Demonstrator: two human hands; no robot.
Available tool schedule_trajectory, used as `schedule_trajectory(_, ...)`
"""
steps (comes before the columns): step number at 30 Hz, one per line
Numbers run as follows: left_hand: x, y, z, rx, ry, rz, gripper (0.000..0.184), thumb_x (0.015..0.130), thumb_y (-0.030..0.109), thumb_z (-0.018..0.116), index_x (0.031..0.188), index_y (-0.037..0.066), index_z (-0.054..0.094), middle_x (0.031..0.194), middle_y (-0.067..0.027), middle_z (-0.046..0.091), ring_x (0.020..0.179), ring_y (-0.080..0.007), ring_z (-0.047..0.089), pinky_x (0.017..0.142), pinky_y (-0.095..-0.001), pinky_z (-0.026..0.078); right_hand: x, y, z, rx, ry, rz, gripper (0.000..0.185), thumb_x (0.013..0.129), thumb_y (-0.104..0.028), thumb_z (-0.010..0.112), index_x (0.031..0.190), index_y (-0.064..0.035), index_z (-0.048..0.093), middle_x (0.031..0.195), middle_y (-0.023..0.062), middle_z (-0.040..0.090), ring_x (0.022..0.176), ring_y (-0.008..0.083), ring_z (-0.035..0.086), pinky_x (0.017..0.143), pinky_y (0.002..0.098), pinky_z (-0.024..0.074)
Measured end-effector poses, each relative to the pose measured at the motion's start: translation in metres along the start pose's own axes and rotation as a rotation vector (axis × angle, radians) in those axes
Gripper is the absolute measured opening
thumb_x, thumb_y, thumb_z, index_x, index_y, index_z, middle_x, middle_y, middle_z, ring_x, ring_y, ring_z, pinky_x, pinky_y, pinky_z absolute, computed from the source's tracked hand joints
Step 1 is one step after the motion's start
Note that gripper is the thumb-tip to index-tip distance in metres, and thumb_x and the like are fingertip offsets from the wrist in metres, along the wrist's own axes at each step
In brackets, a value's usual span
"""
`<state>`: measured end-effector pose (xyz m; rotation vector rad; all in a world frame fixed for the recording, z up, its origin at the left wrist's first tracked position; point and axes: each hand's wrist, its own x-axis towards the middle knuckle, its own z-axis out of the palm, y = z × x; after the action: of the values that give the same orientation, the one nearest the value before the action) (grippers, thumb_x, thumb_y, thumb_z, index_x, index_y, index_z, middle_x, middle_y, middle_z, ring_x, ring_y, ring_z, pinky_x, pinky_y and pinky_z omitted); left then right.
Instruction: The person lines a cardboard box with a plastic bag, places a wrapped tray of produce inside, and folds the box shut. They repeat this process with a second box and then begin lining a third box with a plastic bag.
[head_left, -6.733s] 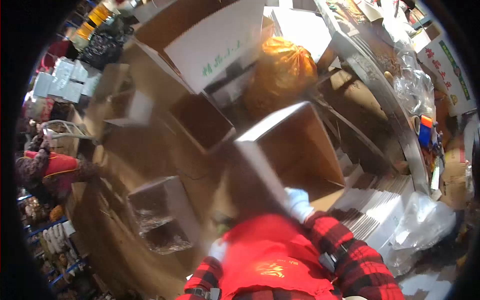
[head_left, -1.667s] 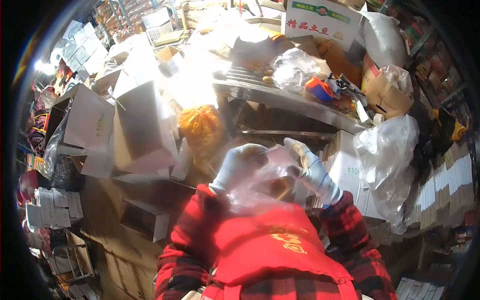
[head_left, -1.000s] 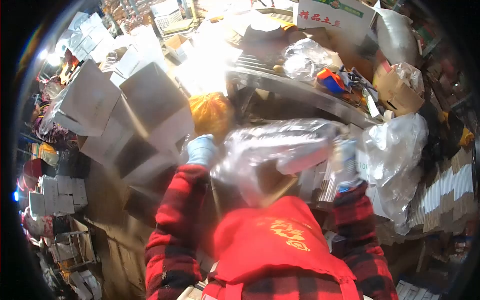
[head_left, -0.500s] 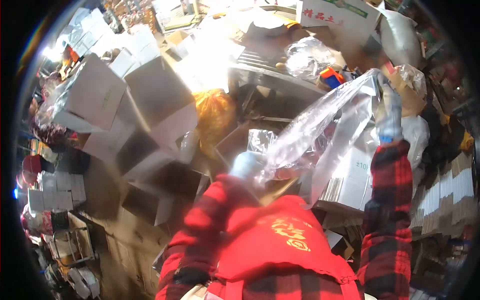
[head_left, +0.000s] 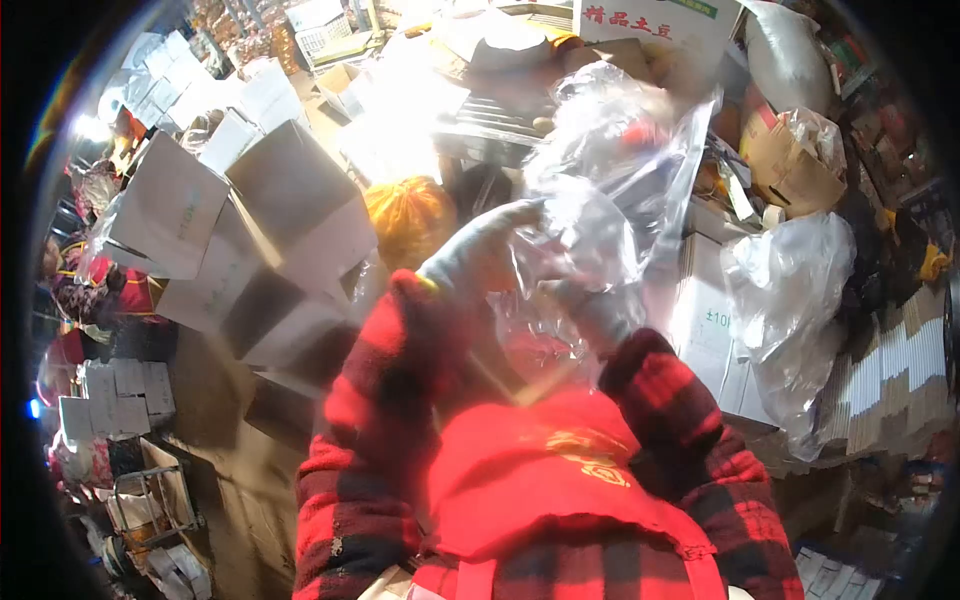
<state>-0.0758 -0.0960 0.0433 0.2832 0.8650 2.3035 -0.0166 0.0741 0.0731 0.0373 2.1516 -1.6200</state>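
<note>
A clear plastic bag (head_left: 590, 225) is bunched up in front of my chest, its far part flaring out to the upper right. At its near left edge, my left hand (head_left: 478, 248), in a pale glove, grips the film with bent fingers. My right hand (head_left: 600, 318), gloved in grey, is closed on the bag's near side, with its fingertips partly lost behind the film and blurred. Below the hands, more clear film with something reddish under it (head_left: 540, 350) shows; I cannot make out what it is.
Open white cartons (head_left: 295, 195) stand to the left, beside an orange mesh sack (head_left: 408, 220). On the right are a white box (head_left: 705, 310), another crumpled clear bag (head_left: 795, 290) and stacked flat cardboard (head_left: 895, 370). A brown carton (head_left: 790, 165) sits further back.
My right hand has come down and left from its stretched-out position at the upper right. My left hand has risen. The plastic bag, earlier pulled long between them, is now gathered.
</note>
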Motion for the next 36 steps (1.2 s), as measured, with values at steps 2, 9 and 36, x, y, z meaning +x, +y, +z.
schedule_trajectory(2, -0.002, 0.000, 0.002, 0.548, -0.045, 0.394, 0.044, 0.080, 0.011, 0.059, 0.119, 0.001, 0.043, 0.113, -0.0118, 0.053, 0.106, -0.0168, 0.048, 0.087, -0.0323, 0.042, 0.032, 0.049, -0.021, -0.684, 0.115, -0.327, 0.029, 0.082, -0.013, 0.056, 0.108, -0.0022, 0.052, 0.096, 0.0053, 0.055, 0.088, 0.0148, 0.053, 0.078, 0.0287, 0.0432)
schedule_trajectory(9, -0.035, -0.023, 0.015, 0.428, -0.061, -0.039, 0.040, 0.082, 0.020, 0.056, 0.117, 0.004, 0.048, 0.119, -0.0079, 0.049, 0.106, -0.0159, 0.044, 0.092, -0.0293, 0.036, 0.035, 0.011, -0.076, 0.455, 0.378, -0.398, 0.017, 0.078, -0.014, 0.065, 0.089, -0.0015, 0.064, 0.080, -0.0018, 0.060, 0.070, 0.0065, 0.052, 0.063, 0.0226, 0.0423)
schedule_trajectory(36, -0.007, -0.059, 0.053, 0.969, -0.015, 0.300, 0.073, 0.070, 0.015, 0.070, 0.129, 0.000, 0.029, 0.121, -0.0108, 0.040, 0.109, -0.0160, 0.037, 0.091, -0.0277, 0.033, -0.055, 0.078, -0.056, 0.531, -0.034, -0.087, 0.024, 0.082, -0.022, 0.061, 0.090, 0.0010, 0.062, 0.080, 0.0041, 0.062, 0.070, 0.0071, 0.055, 0.060, 0.0212, 0.0454)
